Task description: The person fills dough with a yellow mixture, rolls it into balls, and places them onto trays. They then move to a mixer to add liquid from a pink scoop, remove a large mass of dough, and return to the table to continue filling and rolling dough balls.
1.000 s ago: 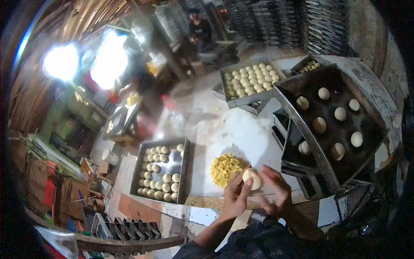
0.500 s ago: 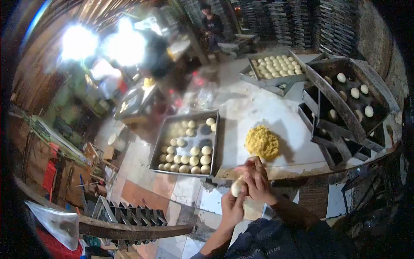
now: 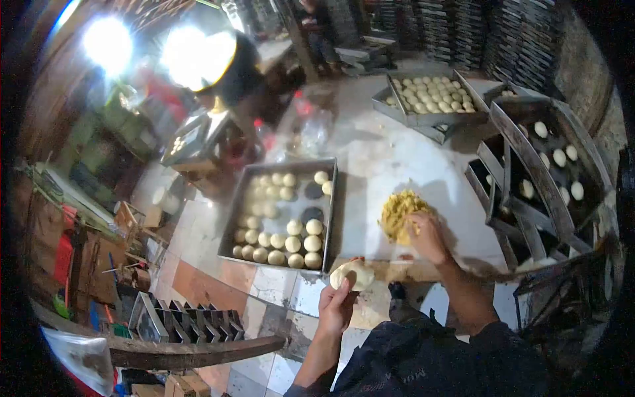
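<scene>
A flattened piece of pale dough (image 3: 354, 274) lies in my left hand (image 3: 337, 303), just off the table's front edge, with the thumb pressed on it. My right hand (image 3: 426, 235) touches the right side of the yellow crumbly mound (image 3: 399, 210) on the table; its fingertips are bent into the mound, and whether they hold some of it cannot be made out. To the left, a square metal tray (image 3: 333, 218) holds several round dough balls (image 3: 293, 244) and two dark round spots.
A second tray (image 3: 433, 120) full of dough balls stands at the back. Stacked dark metal trays (image 3: 529, 165) with several dough balls crowd the right. Plastic bottles (image 3: 314, 132) stand behind the left tray. A person (image 3: 319, 33) is at the far back.
My right hand has left the dough and moved up to the yellow mound. The dough in my left hand now looks wider and flatter. The view has shifted slightly.
</scene>
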`<state>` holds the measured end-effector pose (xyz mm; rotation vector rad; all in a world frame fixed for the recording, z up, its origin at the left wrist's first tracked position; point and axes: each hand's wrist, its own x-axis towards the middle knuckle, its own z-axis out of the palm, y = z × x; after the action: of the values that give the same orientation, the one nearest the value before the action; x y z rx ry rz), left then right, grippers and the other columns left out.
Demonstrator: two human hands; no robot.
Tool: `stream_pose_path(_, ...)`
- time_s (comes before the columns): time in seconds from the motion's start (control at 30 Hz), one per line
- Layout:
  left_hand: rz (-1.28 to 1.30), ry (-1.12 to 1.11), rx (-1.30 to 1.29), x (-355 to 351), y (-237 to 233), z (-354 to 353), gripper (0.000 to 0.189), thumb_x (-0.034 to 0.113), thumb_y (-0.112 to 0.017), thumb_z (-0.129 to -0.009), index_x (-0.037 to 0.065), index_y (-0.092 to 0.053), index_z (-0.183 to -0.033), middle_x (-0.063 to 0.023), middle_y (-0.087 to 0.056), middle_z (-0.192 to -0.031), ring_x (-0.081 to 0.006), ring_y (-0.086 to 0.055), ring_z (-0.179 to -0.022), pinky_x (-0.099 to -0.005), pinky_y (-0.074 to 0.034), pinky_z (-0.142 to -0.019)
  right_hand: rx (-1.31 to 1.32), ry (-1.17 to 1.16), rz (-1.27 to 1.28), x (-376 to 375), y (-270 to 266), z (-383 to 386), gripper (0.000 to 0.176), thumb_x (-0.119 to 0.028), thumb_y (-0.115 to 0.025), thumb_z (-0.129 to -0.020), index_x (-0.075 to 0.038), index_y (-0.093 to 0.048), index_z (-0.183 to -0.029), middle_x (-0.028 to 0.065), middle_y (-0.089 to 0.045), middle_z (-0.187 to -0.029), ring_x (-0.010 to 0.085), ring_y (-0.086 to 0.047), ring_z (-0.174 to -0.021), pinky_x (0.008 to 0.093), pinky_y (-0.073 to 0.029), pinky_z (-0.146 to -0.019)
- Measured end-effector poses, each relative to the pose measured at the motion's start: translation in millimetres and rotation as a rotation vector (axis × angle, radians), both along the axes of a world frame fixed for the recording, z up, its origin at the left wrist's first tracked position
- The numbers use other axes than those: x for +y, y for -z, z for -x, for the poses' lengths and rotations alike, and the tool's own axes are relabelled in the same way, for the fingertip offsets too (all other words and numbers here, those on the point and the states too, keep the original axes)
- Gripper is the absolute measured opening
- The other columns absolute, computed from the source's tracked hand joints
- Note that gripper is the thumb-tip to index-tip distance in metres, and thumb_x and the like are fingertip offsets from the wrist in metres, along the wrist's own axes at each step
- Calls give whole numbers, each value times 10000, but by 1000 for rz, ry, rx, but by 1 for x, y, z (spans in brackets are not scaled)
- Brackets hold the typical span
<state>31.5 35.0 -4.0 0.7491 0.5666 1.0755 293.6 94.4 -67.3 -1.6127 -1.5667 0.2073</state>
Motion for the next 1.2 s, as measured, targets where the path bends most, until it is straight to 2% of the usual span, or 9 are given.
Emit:
stream_pose_path(0.17,-36,-8,68,53,-4,-28,603,183,-513,-955,83,-236,-1481,-149,-459,-1382,-251,-454,-1269,-388,-355,-1063,-17,-17,584,60,22,-34,454,-216,-590,-907,63,-498,-1253,223,-462,-1347,316,-453,-1232,464,-231,-1134)
stream_pose_path(0.27,1,4,122,84,-6,-55,573,182,-510,-961,47,-271,-1464,-134,-483,-1360,-233,-485,-1235,-374,-373,-1046,-503,-166,-140,74,117,-64,369,-130,-682,-780,16,-614,-1112,211,-627,-1084,365,-557,-1086,442,-422,-973)
stream_pose_path(0.4,17,18,205,114,5,-86,516,176,-502,-969,21,-334,-1432,-97,-516,-1320,-208,-491,-1223,-366,-373,-1044,-81,-77,131,64,63,-62,313,-72,-648,-755,53,-616,-1040,220,-622,-1017,390,-565,-1030,449,-456,-908)
stream_pose_path(0.67,50,91,263,144,13,-128,499,171,-478,-978,27,-337,-1434,-100,-481,-1353,-211,-458,-1254,-374,-353,-1063,-1020,-328,261,67,72,-68,65,-146,-589,-783,-90,-582,-813,101,-519,-808,210,-502,-823,332,-401,-749)
stream_pose_path(0.73,103,74,302,151,17,-134,507,166,-486,-975,33,-330,-1439,-99,-480,-1350,-209,-465,-1245,-375,-356,-1064,-82,-240,215,59,42,-63,89,-151,-574,-783,-67,-563,-811,127,-526,-832,246,-552,-863,373,-457,-740)
stream_pose_path(0.93,92,94,329,158,22,-151,514,171,-494,-981,54,-317,-1449,-102,-499,-1306,-223,-500,-1203,-391,-400,-1033,-269,-263,131,69,77,-67,208,-73,-617,-774,-14,-629,-973,137,-625,-971,261,-605,-852,377,-526,-688)
stream_pose_path(1.0,88,63,383,157,16,-154,504,171,-492,-985,49,-323,-1444,-103,-506,-1293,-222,-510,-1188,-390,-422,-1017,555,-101,265,76,105,-65,115,-40,-609,-770,-10,-662,-868,124,-639,-803,228,-617,-719,333,-522,-604)
stream_pose_path(1.07,94,10,304,154,22,-150,453,157,-498,-982,26,-385,-1401,-101,-529,-1262,-217,-526,-1165,-384,-440,-1003,294,-106,394,74,0,-87,150,-38,-603,-817,-6,-702,-924,111,-670,-783,176,-627,-675,306,-533,-605)
stream_pose_path(1.2,94,-56,223,149,49,-152,345,167,-512,-980,-14,-511,-1274,-90,-586,-1167,-193,-575,-1062,-358,-482,-935,971,-231,300,57,-3,-90,322,-146,-558,-936,55,-599,-1183,96,-681,-901,65,-599,-745,257,-515,-650)
